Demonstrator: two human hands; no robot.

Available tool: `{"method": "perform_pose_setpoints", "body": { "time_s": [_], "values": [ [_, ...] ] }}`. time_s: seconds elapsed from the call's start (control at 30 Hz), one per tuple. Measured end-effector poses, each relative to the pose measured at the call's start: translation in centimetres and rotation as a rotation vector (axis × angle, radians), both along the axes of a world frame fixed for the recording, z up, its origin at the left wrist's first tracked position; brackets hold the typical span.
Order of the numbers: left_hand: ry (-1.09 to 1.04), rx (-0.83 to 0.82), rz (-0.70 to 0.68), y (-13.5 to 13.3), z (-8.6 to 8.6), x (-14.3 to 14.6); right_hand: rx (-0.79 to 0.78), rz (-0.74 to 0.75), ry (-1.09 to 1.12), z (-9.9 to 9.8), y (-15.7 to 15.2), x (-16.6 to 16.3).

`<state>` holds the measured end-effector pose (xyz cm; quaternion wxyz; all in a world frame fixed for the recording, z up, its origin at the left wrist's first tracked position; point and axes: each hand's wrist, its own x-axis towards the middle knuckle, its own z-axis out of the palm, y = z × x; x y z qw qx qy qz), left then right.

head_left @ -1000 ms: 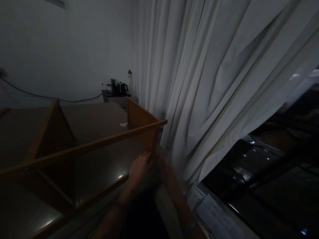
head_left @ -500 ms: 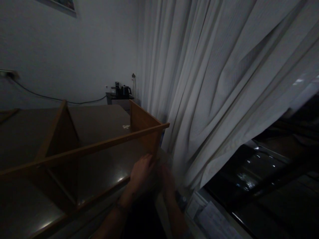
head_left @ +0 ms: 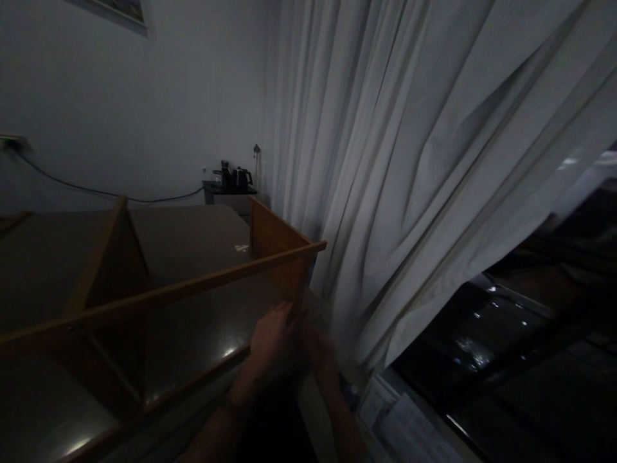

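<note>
A brown wooden shelf unit (head_left: 202,275) lies on the table in front of me, with an upright divider (head_left: 108,260) and an end panel (head_left: 274,228) at its right. My left hand (head_left: 274,331) is at the near lower edge of that end panel, its fingers bent round the wood. Just outside the same edge is my right hand (head_left: 319,350), close to the left, with its fingers curled in. Whatever lies between its fingertips is too dark and small to make out.
White curtains (head_left: 385,161) hang close on the right. Papers (head_left: 409,424) lie low at the right, near a dark glossy surface (head_left: 472,334). Small pale pieces (head_left: 241,247) rest on the table (head_left: 193,231). A black kettle (head_left: 241,177) stands on a far cabinet.
My right hand has drawn its fingers in from a straighter pose and shifted slightly at the panel edge. My left hand stays almost in place. The view has turned a little.
</note>
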<state>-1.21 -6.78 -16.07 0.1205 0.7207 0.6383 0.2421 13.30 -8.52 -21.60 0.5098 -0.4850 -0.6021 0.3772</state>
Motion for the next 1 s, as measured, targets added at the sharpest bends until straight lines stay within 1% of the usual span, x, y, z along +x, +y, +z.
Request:
{"method": "perform_pose_setpoints", "body": {
  "time_s": [0.07, 0.17, 0.33, 0.43, 0.57, 0.63, 0.7, 0.8, 0.87, 0.93, 1.0],
  "values": [
    [-0.003, 0.005, -0.004, 0.0, 0.1, 0.0, -0.067, -0.003, 0.108, 0.4, -0.2, -0.4],
    [-0.009, 0.007, -0.005, -0.1, 0.1, 0.0, -0.12, 0.014, 0.194, 0.6, -0.2, -0.6],
    [-0.003, 0.006, -0.017, -0.1, 0.2, 0.0, -0.124, 0.005, 0.243, 0.6, 0.0, -0.6],
    [-0.015, 0.013, -0.02, -0.1, 0.2, 0.0, -0.169, 0.003, 0.232, 0.0, 0.2, -0.7],
    [-0.014, 0.009, -0.02, -0.1, 0.0, 0.0, -0.178, 0.015, 0.097, -1.1, 0.5, -0.8],
    [-0.001, -0.008, -0.01, -0.1, -0.1, 0.0, -0.151, 0.029, 0.031, -1.3, 0.5, -0.6],
    [0.008, -0.031, 0.0, -0.1, 0.0, 0.0, -0.072, 0.0, -0.102, -1.1, 0.3, -0.1],
    [0.001, -0.055, -0.002, -0.3, 0.3, 0.1, 0.07, -0.088, -0.407, -0.4, 0.1, 0.7],
    [-0.002, -0.062, -0.006, -0.5, 0.6, 0.1, 0.11, -0.131, -0.514, 0.0, -0.1, 1.1],
    [0.001, -0.069, -0.015, -0.6, 0.8, 0.1, 0.125, -0.134, -0.513, 0.2, -0.1, 1.3],
    [0.006, -0.066, -0.017, -0.6, 0.8, 0.1, 0.107, -0.097, -0.417, 0.2, -0.1, 1.2]
  ]
}}
